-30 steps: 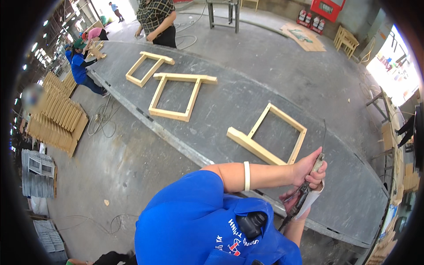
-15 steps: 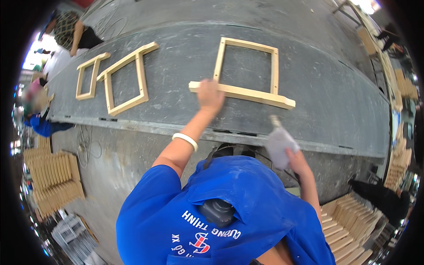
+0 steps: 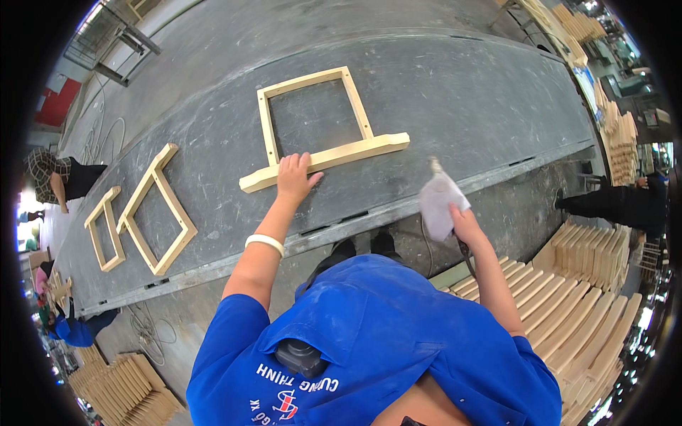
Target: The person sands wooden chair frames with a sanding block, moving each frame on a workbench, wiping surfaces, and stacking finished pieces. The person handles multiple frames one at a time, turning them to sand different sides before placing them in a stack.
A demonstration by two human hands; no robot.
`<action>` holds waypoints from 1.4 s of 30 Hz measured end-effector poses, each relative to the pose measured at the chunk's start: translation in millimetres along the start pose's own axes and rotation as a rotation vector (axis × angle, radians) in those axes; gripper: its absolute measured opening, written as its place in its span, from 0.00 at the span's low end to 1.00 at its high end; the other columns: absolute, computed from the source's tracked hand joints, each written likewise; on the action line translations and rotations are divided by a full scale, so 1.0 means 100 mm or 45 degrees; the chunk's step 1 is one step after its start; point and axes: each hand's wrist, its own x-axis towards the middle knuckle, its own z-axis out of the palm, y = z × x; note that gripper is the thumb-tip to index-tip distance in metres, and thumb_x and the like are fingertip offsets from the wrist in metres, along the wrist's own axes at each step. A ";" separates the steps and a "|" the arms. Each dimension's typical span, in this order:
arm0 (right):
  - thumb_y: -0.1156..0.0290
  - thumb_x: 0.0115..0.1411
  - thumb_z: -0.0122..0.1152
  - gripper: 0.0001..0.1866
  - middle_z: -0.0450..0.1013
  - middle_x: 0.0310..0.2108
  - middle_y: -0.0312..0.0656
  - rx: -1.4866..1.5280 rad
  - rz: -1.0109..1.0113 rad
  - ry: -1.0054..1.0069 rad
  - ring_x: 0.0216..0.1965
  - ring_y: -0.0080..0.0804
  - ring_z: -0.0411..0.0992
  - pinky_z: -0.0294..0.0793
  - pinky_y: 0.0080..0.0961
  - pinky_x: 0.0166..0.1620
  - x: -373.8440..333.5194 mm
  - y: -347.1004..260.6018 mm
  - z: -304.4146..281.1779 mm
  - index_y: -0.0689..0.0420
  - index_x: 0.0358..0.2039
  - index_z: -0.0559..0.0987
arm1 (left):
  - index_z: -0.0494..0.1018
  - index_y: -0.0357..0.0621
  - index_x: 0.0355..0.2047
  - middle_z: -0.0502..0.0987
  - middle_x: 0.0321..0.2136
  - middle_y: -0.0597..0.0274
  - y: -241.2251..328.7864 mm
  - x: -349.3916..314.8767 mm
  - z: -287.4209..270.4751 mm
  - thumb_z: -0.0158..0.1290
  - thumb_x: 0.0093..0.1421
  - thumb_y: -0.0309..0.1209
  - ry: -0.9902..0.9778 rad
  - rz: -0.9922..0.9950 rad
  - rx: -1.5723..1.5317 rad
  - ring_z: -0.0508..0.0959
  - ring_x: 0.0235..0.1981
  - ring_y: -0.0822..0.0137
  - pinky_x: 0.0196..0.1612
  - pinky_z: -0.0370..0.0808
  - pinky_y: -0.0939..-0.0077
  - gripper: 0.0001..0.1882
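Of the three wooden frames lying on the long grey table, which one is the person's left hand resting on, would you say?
The rightmost wooden frame: the left hand presses its long bottom rail; the other two lie untouched far to the left.

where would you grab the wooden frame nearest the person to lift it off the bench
Grip the thick cross rail of the wooden frame from the near bench edge. It lies flat, closest to the person, its ends jut past the side pieces, and the left hand rests on it. The right hand holds a cloth-wrapped tool.

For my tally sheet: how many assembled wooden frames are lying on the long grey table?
3. One frame lies under the left hand; a second frame lies further left; a third, smaller frame sits beside it near the table's left end. Others may be hidden out of view.
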 end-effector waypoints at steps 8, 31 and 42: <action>0.61 0.66 0.46 0.22 0.74 0.44 0.51 -0.206 -0.110 -0.263 0.46 0.40 0.72 0.69 0.33 0.51 -0.50 -0.01 0.41 0.64 0.54 0.69 | 0.69 0.43 0.33 0.78 0.30 0.51 0.23 0.63 -0.04 0.60 0.48 0.54 -0.509 0.091 -0.044 0.78 0.36 0.49 0.37 0.74 0.57 0.27; 0.62 0.67 0.48 0.24 0.69 0.52 0.45 0.196 -0.435 -0.154 0.52 0.32 0.67 0.65 0.28 0.55 -0.79 -0.82 0.18 0.64 0.58 0.65 | 0.77 0.35 0.35 0.79 0.29 0.51 0.50 1.70 -1.95 0.46 0.61 0.55 -0.259 -0.078 -0.675 0.78 0.32 0.57 0.38 0.72 0.63 0.30; 0.59 0.65 0.50 0.26 0.71 0.50 0.43 -0.161 0.078 -0.543 0.49 0.31 0.69 0.71 0.30 0.49 -0.65 -0.57 -0.18 0.57 0.60 0.65 | 0.68 0.45 0.29 0.67 0.18 0.62 0.12 0.84 -0.85 0.30 0.57 0.72 0.327 -0.679 -2.583 0.67 0.19 0.67 0.22 0.68 0.75 0.39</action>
